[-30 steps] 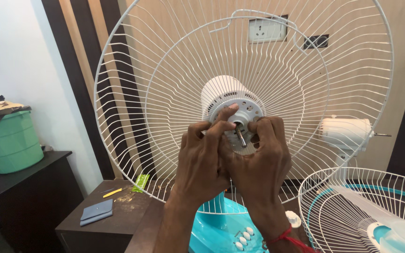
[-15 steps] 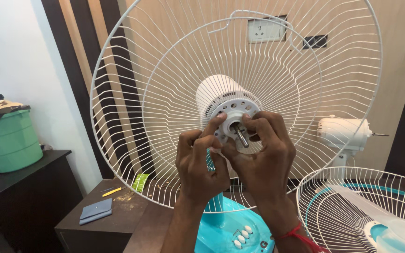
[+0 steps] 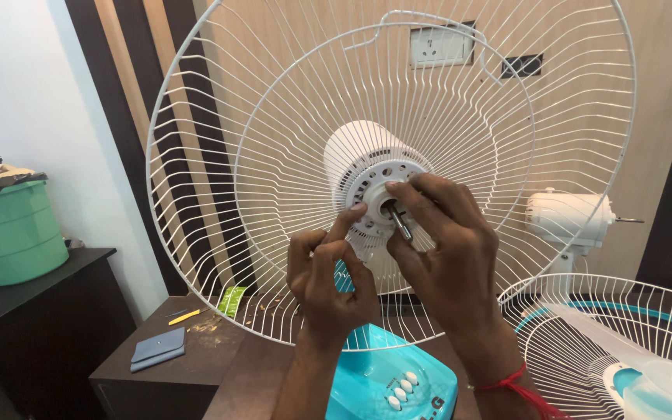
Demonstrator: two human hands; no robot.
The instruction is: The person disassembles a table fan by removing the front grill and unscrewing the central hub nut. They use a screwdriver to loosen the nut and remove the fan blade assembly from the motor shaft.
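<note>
Head view, the only one: both hands are working at the centre of the frame, right at the hub of the white guard [image 3: 219, 155]. The right hand [image 3: 449, 257] is pinching the shaft [image 3: 400, 222] with thumb and fingers pressed together around it, covering part of the ring [image 3: 371, 194] on the motor [image 3: 351, 152]. The left hand [image 3: 328, 280] is curling just below, index finger stretching up to touch the ring's lower edge, the other fingers folded together; whether they are holding something small, I cannot tell.

The guard is standing upright over the teal base [image 3: 390, 377] at the bottom centre. Risks, as I judge them: fingertips are sitting among thin wires, so a slip could jam or scrape them. If the ring is loose, the guard could tilt off the motor and drop forward. A small fastener slipping free could fall past the base onto the dark table [image 3: 196, 365] at lower left. A second guard [image 3: 585, 327] is lying close at lower right, near enough for a swinging elbow to knock.
</note>
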